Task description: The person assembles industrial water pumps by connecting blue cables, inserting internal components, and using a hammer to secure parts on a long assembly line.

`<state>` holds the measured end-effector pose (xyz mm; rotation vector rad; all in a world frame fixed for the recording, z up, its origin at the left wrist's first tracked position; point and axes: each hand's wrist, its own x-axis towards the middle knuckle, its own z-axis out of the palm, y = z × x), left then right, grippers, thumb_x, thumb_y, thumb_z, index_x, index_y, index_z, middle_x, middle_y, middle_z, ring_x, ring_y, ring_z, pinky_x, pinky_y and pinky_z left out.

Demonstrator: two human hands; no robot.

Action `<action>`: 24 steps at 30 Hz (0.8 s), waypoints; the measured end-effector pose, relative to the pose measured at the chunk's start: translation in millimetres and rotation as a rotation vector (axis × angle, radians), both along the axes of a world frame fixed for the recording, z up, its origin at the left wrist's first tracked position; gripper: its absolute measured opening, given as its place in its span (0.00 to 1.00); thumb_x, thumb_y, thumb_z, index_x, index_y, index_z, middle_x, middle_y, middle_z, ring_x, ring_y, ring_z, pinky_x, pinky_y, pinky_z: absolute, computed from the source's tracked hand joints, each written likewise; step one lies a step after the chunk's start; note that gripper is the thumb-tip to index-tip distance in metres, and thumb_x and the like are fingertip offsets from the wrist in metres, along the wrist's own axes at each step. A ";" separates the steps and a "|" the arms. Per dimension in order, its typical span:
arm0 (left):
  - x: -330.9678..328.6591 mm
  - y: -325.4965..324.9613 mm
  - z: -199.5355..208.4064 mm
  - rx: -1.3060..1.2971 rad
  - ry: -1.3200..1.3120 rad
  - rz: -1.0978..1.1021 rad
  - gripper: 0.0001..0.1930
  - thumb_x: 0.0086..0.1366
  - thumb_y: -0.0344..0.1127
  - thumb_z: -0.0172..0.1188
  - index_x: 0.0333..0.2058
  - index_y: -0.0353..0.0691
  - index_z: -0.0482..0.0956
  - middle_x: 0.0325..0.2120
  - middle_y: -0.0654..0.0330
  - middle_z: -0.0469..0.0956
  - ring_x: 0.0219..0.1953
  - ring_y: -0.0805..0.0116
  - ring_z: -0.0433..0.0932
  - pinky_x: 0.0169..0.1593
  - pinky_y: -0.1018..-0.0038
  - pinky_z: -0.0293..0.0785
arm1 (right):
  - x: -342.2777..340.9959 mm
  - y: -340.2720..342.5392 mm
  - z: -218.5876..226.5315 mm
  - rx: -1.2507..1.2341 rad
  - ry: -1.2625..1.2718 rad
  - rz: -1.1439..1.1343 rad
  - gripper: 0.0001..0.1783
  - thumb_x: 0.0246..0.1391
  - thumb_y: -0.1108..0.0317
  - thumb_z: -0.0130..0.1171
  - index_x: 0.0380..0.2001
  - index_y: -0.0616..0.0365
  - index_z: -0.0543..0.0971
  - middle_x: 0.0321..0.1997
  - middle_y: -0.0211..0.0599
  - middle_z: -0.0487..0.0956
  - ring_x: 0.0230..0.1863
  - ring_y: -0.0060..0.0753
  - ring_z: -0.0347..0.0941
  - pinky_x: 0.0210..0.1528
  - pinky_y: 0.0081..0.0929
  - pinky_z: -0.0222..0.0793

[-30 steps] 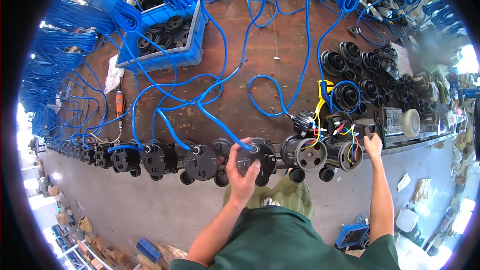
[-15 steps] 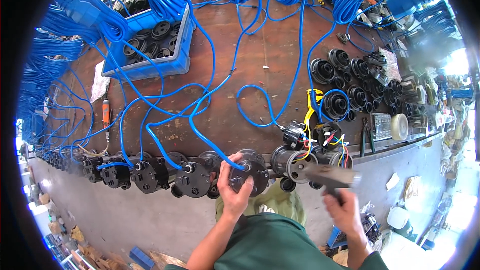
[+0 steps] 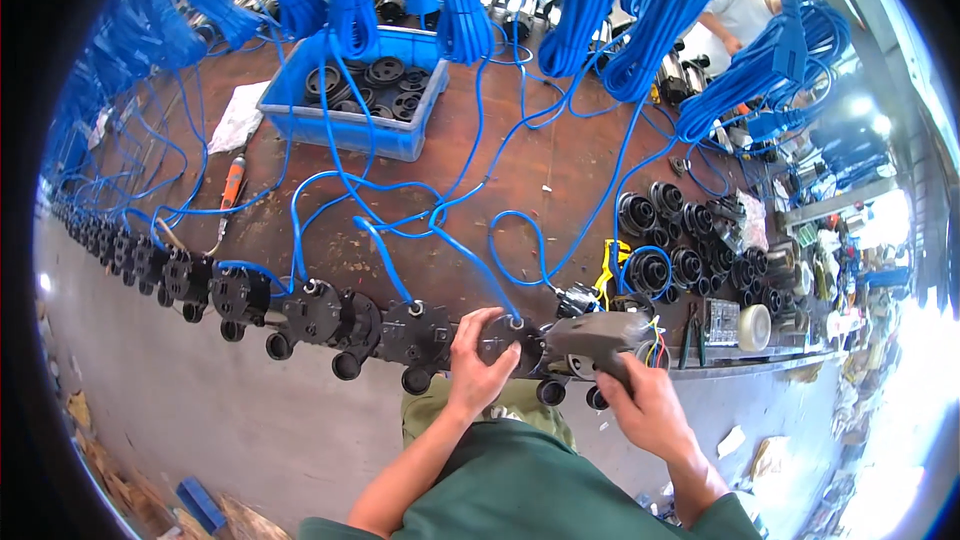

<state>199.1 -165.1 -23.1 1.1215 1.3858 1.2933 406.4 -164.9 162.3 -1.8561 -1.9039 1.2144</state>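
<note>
Clasps a black cap (image 3: 498,334) in the left hand (image 3: 475,375), thumb on its face, fingers (image 3: 476,323) at its rim, at the near edge of a brown bench (image 3: 540,160). Grips a hammer (image 3: 600,334) by the handle in the right hand (image 3: 648,410), with the blurred head just right of the cap; cannot tell whether touching anything. Has a blue cord (image 3: 473,259) running from the cap toward the far left and more caps (image 3: 414,333) stretching left. Faces a blue crate (image 3: 345,132) of black parts (image 3: 385,70) far left, an orange tool (image 3: 234,182) nearer, black rings (image 3: 668,198), pliers (image 3: 698,336) and a pale roll (image 3: 754,328) to the right, and blue coils (image 3: 580,25) hanging beyond.
</note>
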 end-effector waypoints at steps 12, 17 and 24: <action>-12.4 -3.7 -17.4 0.403 0.225 -0.011 0.47 0.36 0.48 0.86 0.57 0.41 0.74 0.51 0.53 0.79 0.52 0.48 0.79 0.57 0.55 0.74 | -19.1 -17.3 13.2 -0.065 0.063 -0.017 0.12 0.69 0.63 0.57 0.44 0.63 0.78 0.27 0.39 0.79 0.28 0.30 0.73 0.34 0.33 0.71; -10.5 -5.0 -22.0 0.386 0.209 -0.006 0.50 0.36 0.52 0.85 0.59 0.42 0.73 0.53 0.55 0.79 0.54 0.48 0.78 0.59 0.55 0.72 | -53.9 -17.1 -8.2 0.430 0.193 0.191 0.12 0.67 0.64 0.59 0.43 0.64 0.79 0.33 0.43 0.81 0.31 0.39 0.75 0.35 0.35 0.71; -14.9 -5.9 -16.6 0.372 0.226 -0.004 0.48 0.36 0.48 0.86 0.57 0.39 0.74 0.51 0.52 0.80 0.53 0.48 0.79 0.58 0.57 0.76 | -49.2 -0.5 -5.0 -0.030 0.029 0.206 0.17 0.69 0.59 0.58 0.44 0.66 0.79 0.25 0.48 0.80 0.26 0.40 0.77 0.33 0.37 0.72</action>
